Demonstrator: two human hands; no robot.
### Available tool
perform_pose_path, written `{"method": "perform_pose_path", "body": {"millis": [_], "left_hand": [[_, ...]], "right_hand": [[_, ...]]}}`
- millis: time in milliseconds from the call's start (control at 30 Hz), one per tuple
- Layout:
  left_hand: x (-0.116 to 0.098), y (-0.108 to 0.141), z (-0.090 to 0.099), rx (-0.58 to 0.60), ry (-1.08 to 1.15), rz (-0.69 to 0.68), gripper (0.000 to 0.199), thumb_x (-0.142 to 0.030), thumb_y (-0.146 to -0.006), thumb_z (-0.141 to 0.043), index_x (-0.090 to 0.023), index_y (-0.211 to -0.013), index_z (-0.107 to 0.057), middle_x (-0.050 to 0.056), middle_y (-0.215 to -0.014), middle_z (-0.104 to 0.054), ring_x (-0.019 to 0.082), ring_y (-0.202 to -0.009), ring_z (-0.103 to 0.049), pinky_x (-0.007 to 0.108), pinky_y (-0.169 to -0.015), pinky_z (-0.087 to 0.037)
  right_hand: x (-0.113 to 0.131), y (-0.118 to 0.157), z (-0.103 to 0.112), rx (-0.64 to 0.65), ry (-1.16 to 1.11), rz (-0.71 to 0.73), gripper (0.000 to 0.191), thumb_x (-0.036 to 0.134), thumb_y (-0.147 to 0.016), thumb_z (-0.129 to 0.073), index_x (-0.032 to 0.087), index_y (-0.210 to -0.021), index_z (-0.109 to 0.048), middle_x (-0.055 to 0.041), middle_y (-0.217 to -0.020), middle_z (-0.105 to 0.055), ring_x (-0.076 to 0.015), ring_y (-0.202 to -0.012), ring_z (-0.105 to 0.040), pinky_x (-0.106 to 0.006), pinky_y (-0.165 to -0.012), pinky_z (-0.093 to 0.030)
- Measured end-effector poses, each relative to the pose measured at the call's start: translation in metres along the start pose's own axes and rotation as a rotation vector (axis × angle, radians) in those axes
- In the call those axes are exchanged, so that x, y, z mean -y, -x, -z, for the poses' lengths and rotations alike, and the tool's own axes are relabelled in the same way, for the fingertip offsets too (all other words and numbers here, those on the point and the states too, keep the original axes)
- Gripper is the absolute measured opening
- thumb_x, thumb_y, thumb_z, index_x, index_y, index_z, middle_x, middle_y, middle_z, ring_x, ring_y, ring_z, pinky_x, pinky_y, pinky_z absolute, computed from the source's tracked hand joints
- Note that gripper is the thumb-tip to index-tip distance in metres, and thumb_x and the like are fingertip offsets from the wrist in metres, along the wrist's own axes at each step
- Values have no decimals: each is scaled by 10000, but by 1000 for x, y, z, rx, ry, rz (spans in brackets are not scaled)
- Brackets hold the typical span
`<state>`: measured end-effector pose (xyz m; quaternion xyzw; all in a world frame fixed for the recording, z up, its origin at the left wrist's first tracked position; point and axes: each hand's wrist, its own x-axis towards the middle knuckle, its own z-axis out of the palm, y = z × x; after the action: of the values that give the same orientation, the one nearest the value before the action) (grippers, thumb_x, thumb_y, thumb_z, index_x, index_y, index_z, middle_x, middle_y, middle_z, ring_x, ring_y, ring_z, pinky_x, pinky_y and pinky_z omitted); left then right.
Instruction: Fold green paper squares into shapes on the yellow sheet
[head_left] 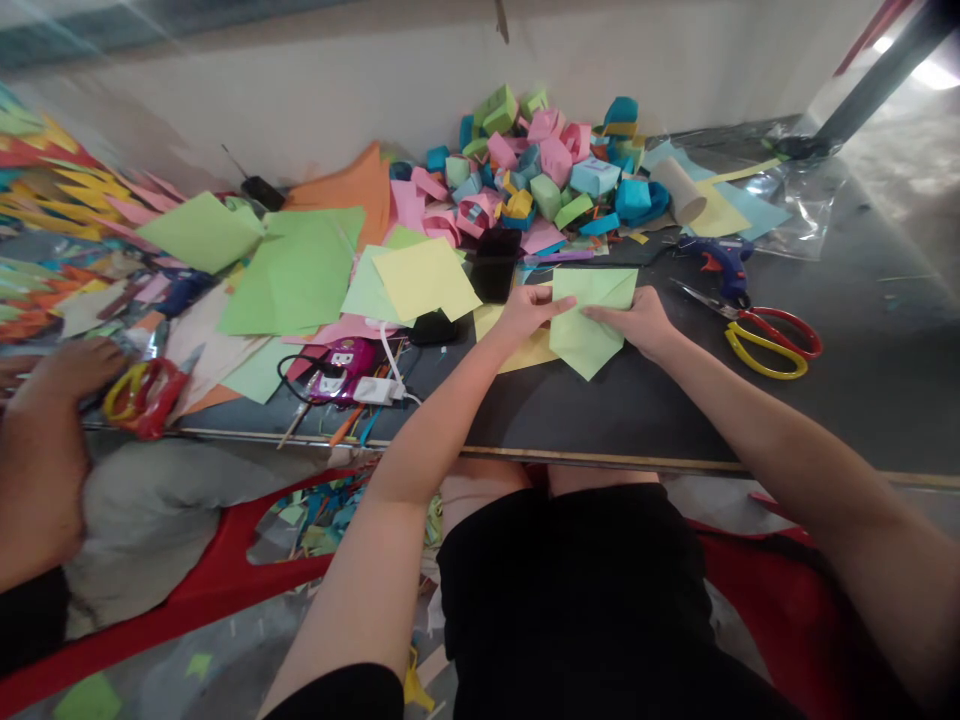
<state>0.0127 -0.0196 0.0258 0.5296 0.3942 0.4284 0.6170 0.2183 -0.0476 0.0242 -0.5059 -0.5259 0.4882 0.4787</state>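
A light green sheet of paper (589, 330), folded to a point at its lower end, is held above the dark table (675, 420). My left hand (531, 308) pinches its left edge, thumb on top. On the right side my right hand (634, 318) grips the same sheet, its thumb lying across the front. Behind and left of it lies a yellow-orange sheet (525, 352), partly covered by my left hand and the green paper. Scissors with red and yellow handles (772, 342) rest to the right, beside a blue glue gun (720, 262).
Folded paper pieces (555, 165) are piled against the wall. Green sheets (296, 270), a yellow sheet (427, 278), a pink power strip (341, 372) and a phone (495, 262) lie left. A cardboard tube (679, 190) stands back right. Another person's hand (82, 370) is far left, near scissors (146, 395).
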Motion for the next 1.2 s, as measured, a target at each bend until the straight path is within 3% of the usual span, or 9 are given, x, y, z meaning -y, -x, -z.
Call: {"method": "perform_pose_path", "body": {"millis": [267, 567, 867, 1200], "left_hand": [[-3, 1, 0, -14, -146, 9, 453, -416, -659, -977, -180, -609, -594, -37, -539, -501, 111, -637, -573, 240, -594, -462], [-15, 5, 5, 163, -219, 46, 584, -483, -643, -962, -164, -496, -495, -47, -521, -448, 64, -553, -522, 223, -580, -525], [-17, 8, 3, 103, -215, -6, 394, -389, -678, -951, -155, -598, -644, -10, -565, -568, 125, -632, -639, 271, -646, -577], [-18, 10, -2, 67, -210, -84, 570, -555, -577, -964, -163, -499, -557, -47, -503, -466, 65, -519, -540, 213, -548, -517]], "right_hand": [[1, 0, -1, -19, -2, 1, 589, 548, -503, -989, 182, -924, -800, -133, -1085, -824, -435, -1097, -756, -618, -963, -644], [1, -7, 6, -108, -26, 15, 489, 487, -563, -963, 195, -900, -765, -127, -1077, -822, -425, -1108, -751, -619, -962, -642], [10, -2, 7, -109, -36, 70, 547, 552, -520, -972, 213, -889, -753, -128, -1089, -816, -420, -1090, -753, -643, -1007, -614], [10, -2, 9, -92, -14, 63, 609, 599, -515, -968, 217, -933, -741, -133, -1059, -809, -434, -1109, -739, -668, -1005, -610]]}}
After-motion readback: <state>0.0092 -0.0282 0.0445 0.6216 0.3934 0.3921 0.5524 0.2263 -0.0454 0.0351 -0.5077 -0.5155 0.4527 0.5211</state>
